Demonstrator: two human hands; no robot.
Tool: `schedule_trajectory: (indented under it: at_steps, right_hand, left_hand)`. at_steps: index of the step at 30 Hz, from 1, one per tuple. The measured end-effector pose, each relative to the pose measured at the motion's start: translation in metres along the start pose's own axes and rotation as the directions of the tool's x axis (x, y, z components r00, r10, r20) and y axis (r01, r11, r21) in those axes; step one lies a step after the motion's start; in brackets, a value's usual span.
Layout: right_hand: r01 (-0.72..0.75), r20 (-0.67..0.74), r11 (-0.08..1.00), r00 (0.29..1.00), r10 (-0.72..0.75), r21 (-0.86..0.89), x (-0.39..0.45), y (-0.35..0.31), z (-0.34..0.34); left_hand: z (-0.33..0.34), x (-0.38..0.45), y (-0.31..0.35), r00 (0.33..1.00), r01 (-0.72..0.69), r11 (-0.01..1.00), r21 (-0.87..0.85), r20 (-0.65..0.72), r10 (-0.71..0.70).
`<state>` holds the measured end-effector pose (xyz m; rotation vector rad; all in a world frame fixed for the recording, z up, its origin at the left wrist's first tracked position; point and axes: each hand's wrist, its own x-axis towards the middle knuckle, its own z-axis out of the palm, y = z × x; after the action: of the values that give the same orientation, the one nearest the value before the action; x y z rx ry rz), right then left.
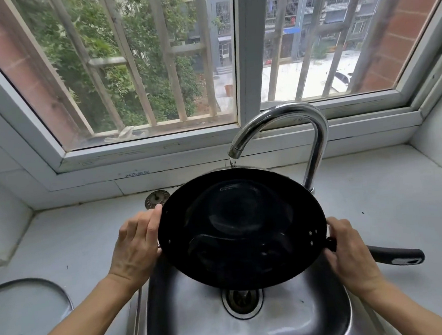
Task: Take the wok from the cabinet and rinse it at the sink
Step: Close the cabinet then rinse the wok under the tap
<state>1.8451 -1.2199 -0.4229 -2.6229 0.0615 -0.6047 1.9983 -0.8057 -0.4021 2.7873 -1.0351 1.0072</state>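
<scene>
head view: the wok is held over the sink, tilted with its hollow toward the camera, its far rim just under the tap so that the thin stream falls inside. the left hand clasps the left rim, thumb over the edge; the right hand closes around the root of the handle, which points right over the table. two-sided support probably steadies the tilt and lets water run toward the drain. a loose strainer lies behind the left hand. rinsing appears under way.
</scene>
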Motion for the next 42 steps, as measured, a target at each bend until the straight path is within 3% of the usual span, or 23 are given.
schedule_trajectory:
  at_steps: [7,13,21,33,42]
  right_hand:
    - [-0.009,-0.026,1.000,1.000,0.009,-0.008,-0.005,0.004,-0.002]
    - [-0.093,-0.091,0.996,0.991,0.093,0.008,-0.021,0.005,-0.009]
    - [-0.175,-0.137,0.984,0.975,0.177,0.021,-0.042,0.010,-0.012]
    - [-0.097,-0.220,0.995,0.970,0.102,0.033,-0.036,0.012,-0.011]
    - [-0.044,-0.207,0.999,0.977,0.043,-0.004,-0.020,0.005,-0.013]
  left_hand:
    - [0.001,0.007,0.004,0.999,0.026,1.000,-0.011,0.042,-0.025]
    - [0.005,0.026,0.008,0.995,-0.065,0.998,0.004,-0.079,0.065]
    - [0.013,0.043,0.015,0.985,-0.126,0.992,0.031,-0.118,0.129]
    - [0.009,0.055,0.013,0.959,-0.137,0.988,0.075,-0.239,0.152]
    - [0.011,0.038,0.007,0.961,-0.070,0.997,0.033,-0.267,0.076]
